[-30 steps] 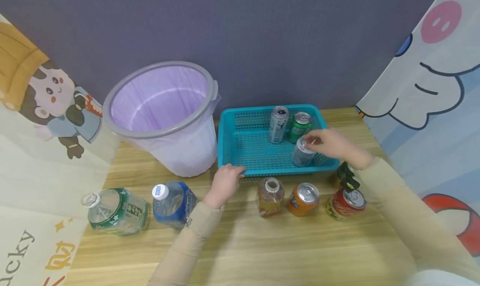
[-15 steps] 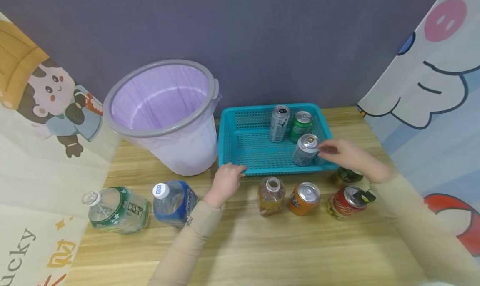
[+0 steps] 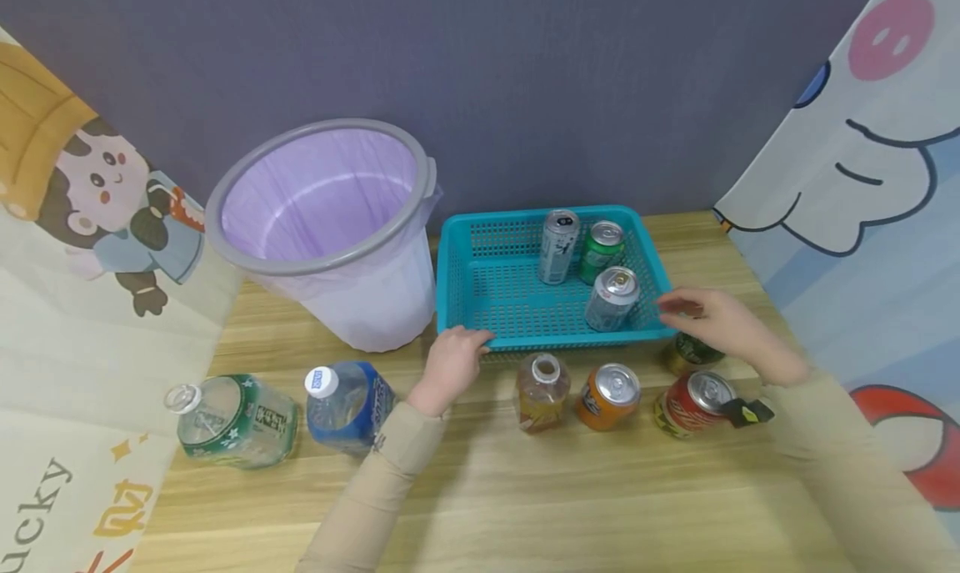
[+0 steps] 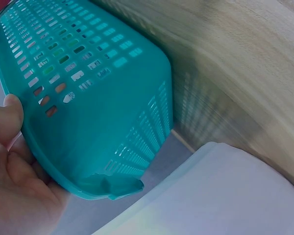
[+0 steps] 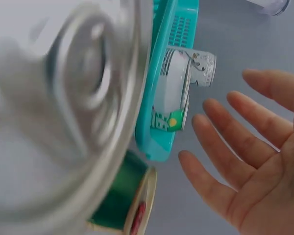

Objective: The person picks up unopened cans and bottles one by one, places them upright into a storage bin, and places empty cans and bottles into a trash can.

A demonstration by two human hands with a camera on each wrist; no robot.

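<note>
Thumb on the outside and fingers tucked over the rim, my left hand grips the teal basket at its front left. Inside the basket stand a tall silver can, a green can and a grey-silver can. My right hand holds nothing just beyond the basket's right side, above a dark green can. Its fingers spread loosely in the right wrist view, where a blurred can top fills the left side.
Before the basket stand an amber-tinted bottle, an orange can and a red can. A lined bin stands left of the basket. Further left are a blue-labelled bottle and a green-labelled bottle. A grey wall rises behind.
My right hand has let go of the grey-silver can and moved right, out of the basket. That can stays standing there. My left hand has kept its place on the rim.
</note>
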